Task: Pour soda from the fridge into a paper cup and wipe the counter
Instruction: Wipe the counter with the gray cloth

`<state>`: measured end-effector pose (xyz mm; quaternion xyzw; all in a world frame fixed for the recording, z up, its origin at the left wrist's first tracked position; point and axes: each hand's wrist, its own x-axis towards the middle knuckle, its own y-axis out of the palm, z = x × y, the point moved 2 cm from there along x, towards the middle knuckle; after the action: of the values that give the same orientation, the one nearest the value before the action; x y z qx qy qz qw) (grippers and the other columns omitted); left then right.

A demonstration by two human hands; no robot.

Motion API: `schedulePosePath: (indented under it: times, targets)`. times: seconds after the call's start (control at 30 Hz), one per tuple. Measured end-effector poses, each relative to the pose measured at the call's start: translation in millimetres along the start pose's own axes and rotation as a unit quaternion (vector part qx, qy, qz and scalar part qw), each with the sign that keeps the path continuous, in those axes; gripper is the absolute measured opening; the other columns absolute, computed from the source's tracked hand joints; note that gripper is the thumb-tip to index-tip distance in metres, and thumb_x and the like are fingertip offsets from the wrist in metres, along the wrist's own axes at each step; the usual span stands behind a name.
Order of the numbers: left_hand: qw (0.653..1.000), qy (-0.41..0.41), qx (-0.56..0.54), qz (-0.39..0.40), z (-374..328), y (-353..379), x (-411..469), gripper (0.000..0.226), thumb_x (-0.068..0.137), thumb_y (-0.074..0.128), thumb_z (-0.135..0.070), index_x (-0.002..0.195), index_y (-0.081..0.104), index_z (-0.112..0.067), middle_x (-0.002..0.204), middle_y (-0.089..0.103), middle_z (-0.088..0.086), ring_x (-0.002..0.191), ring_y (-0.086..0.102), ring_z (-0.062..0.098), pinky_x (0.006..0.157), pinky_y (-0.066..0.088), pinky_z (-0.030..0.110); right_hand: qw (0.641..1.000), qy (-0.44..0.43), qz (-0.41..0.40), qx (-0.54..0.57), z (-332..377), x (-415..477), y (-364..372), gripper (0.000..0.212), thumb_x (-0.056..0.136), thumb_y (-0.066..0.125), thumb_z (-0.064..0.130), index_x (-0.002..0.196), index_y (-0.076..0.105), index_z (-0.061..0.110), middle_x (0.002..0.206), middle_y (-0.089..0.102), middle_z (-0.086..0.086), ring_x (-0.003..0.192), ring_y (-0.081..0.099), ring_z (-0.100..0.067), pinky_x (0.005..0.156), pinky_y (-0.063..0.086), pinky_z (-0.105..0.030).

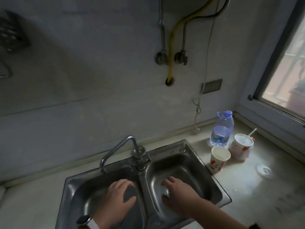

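head view: both hands hang over the sink (219,192), left hand (118,195) and right hand (178,194), each grip loose and holding nothing; paper cup (219,160) waits on the surface (257,200).

1. A home kitchen, plain and dim: a double-bowl steel sink (143,187) is set into a pale counter (247,187), with a swivel tap (122,151) at the back
2. Metal pipes with valves (180,57) and a yellow hose (171,52) run down the bare wall, beside a socket (212,85)
3. A water bottle (222,129) and two paper cups (219,159) stand by the window (287,76)
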<state>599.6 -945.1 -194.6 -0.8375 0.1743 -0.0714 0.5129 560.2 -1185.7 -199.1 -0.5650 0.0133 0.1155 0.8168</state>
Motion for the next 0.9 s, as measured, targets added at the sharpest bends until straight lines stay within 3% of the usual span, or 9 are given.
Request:
schedulePosePath:
  times: [0.07,0.17,0.37,0.53,0.63,0.77,0.9]
  targets:
    - [1.0,-0.026,0.001,-0.016,1,-4,-12,0.08,0.069,0.034,-0.069,0.137,0.048,-0.031,0.144,0.042,-0.014,0.133,0.035,0.006,0.106,0.021,0.015,0.999,-0.031,0.008,-0.002,3,5,-1,0.049,0.09,0.049,0.046,0.135,0.047,0.028,0.132,0.05,0.002,0.121,0.05,-0.024,0.093,0.047,-0.034]
    - [0.997,-0.067,0.005,-0.034,2,-8,-34,0.072,0.075,0.043,-0.065,0.137,0.048,-0.028,0.143,0.042,-0.013,0.132,0.035,0.004,0.102,0.019,0.01,0.997,-0.065,0.037,-0.001,9,14,-3,0.048,0.09,0.05,0.045,0.134,0.048,0.025,0.13,0.051,0.001,0.12,0.051,-0.023,0.093,0.048,-0.037]
    - [0.982,-0.172,0.034,-0.069,9,-15,-90,0.056,0.088,0.057,-0.051,0.138,0.046,-0.029,0.144,0.042,-0.015,0.134,0.037,0.004,0.108,0.027,0.017,0.984,-0.161,0.078,0.014,43,33,12,0.047,0.091,0.048,0.043,0.132,0.05,0.021,0.128,0.052,-0.002,0.115,0.054,-0.025,0.09,0.048,-0.035]
    - [0.963,-0.248,0.048,-0.091,19,-29,-153,0.074,0.071,0.04,-0.068,0.132,0.054,-0.029,0.134,0.049,-0.018,0.127,0.044,0.005,0.104,0.034,0.019,0.967,-0.22,0.125,0.02,97,33,31,0.045,0.09,0.048,0.042,0.129,0.051,0.021,0.129,0.052,-0.003,0.118,0.054,-0.028,0.093,0.047,-0.036]
    - [0.947,-0.289,0.057,-0.129,28,-43,-192,0.059,0.08,0.057,-0.056,0.131,0.054,-0.028,0.133,0.047,-0.02,0.129,0.044,0.007,0.102,0.035,0.018,0.951,-0.272,0.15,0.005,135,24,39,0.046,0.087,0.049,0.045,0.127,0.052,0.023,0.127,0.052,-0.002,0.117,0.054,-0.028,0.094,0.043,-0.035]
    - [0.928,-0.33,0.075,-0.154,47,-63,-244,0.063,0.082,0.045,-0.061,0.137,0.047,-0.031,0.142,0.042,-0.016,0.134,0.036,0.005,0.106,0.034,0.022,0.937,-0.313,0.156,0.006,181,11,40,0.05,0.086,0.047,0.046,0.132,0.049,0.027,0.133,0.05,0.001,0.123,0.051,-0.025,0.099,0.044,-0.037]
    - [0.913,-0.366,0.064,-0.166,75,-73,-294,0.053,0.091,0.055,-0.049,0.139,0.044,-0.031,0.146,0.04,-0.013,0.136,0.032,0.006,0.111,0.03,0.023,0.927,-0.343,0.15,0.008,224,-1,46,0.046,0.091,0.048,0.043,0.133,0.051,0.024,0.135,0.051,0.001,0.123,0.051,-0.023,0.099,0.043,-0.033]
